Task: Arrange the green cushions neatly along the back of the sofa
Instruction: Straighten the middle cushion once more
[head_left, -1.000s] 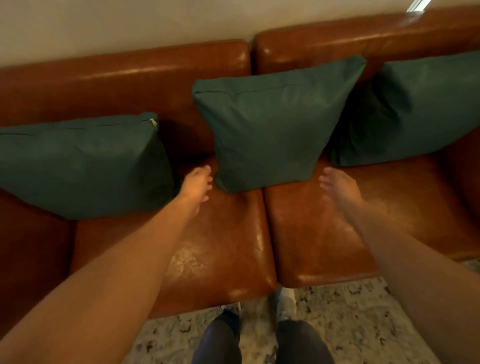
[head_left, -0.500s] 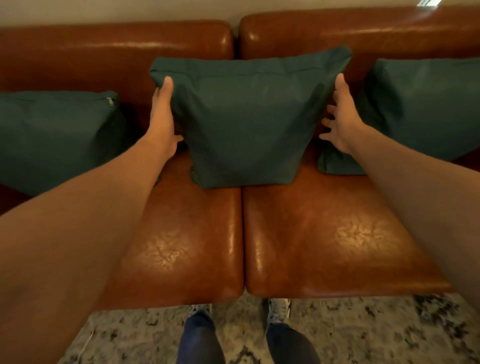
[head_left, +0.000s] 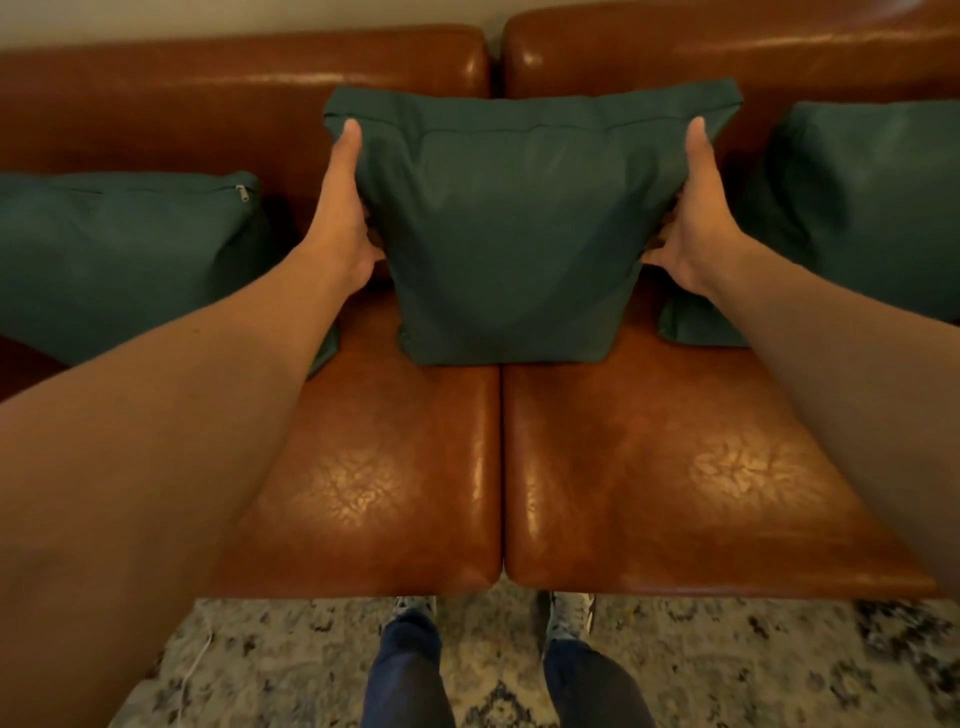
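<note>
Three green cushions lean against the back of a brown leather sofa (head_left: 727, 57). The middle cushion (head_left: 519, 228) stands upright over the seam between the two seats. My left hand (head_left: 343, 218) grips its left edge, thumb up along the side. My right hand (head_left: 691, 218) grips its right edge the same way, fingers tucked behind. The left cushion (head_left: 119, 260) sits lower, its zip pull showing at the top right corner. The right cushion (head_left: 862, 208) leans partly behind my right forearm.
Two glossy seat pads (head_left: 389, 457) stretch toward me in front of the cushions. A speckled rug (head_left: 727, 665) lies below the sofa's front edge, with my legs and shoes (head_left: 415, 608) standing on it close to the sofa.
Both hands rose from the seat to the middle cushion's sides and closed on its edges. The cushion now stands squarer and centred on the seam.
</note>
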